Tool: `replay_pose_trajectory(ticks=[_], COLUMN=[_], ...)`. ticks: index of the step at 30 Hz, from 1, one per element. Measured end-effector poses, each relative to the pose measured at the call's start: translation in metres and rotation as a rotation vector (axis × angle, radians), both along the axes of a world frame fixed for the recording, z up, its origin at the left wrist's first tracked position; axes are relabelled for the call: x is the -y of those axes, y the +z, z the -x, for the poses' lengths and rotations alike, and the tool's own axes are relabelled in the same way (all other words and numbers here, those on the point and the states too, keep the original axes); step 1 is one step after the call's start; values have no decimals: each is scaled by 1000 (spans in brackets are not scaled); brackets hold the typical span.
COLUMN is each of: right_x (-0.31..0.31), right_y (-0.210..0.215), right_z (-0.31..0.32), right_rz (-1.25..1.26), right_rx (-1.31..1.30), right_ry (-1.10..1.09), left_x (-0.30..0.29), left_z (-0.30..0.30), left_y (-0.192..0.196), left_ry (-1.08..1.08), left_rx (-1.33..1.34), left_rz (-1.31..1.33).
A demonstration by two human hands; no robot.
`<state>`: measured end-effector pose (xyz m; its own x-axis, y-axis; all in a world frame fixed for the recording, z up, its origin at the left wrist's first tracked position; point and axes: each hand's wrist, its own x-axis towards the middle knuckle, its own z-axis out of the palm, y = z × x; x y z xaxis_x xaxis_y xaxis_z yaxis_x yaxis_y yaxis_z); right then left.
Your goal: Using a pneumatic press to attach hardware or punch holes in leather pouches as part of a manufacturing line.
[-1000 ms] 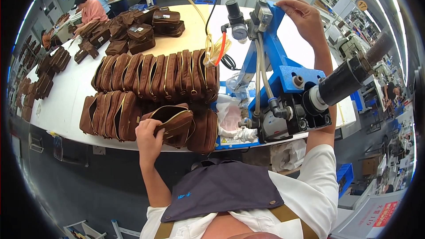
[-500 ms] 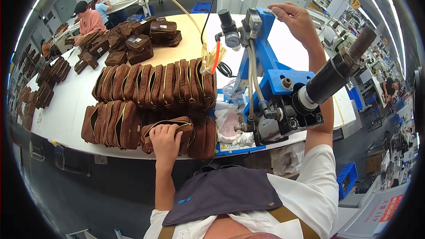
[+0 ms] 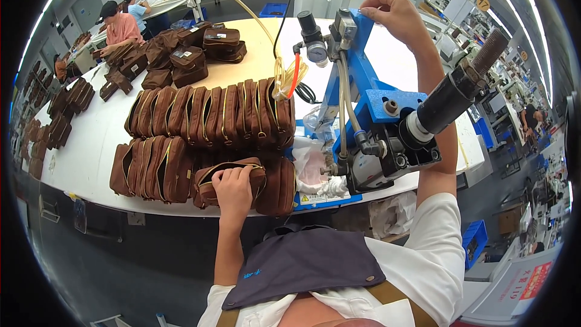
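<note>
the brown, boxy zippered pouch point(image 3: 258, 178) looks like matt, softly creased woven cloth, edged by a gold-toned zip with a metallic glint. the tall blue press frame point(image 3: 376, 102) seems painted metal, faintly glossy; its thick black cylinder point(image 3: 446, 110) is smooth and satiny, its brown-grey threaded rod point(image 3: 489, 51) rough, dull metal. the white bench point(image 3: 91, 136) looks smooth, the dark grey-purple apron point(image 3: 315, 260) matt cloth.
</note>
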<state>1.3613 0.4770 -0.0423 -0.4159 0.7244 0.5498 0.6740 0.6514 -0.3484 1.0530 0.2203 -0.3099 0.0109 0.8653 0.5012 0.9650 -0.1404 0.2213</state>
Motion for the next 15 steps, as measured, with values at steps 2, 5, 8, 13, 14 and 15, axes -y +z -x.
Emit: replay_pose_trajectory(ticks=[2,5,8,13,14,15], right_x=[1,12,9,6,9,12], right_y=[-2,-2,-2,0,1,2], right_z=[1,2,-1,-11,-12,-12], right_rz=[-125,-53,-14,24,18,17], right_rx=[34,-40,-67,-78,-59,-60], right_ry=[4,8,38,72,105,105], left_x=[-2,-5,-8,-7,-6,-6], left_z=[0,2,4,3,3,3], left_y=[0,-2,-2,4,4,4], left_ry=[-5,0,-9,-17,-17,-17], left_rx=[-1,18,36,42,44,43], left_rz=[-10,-27,-13,3,23,22])
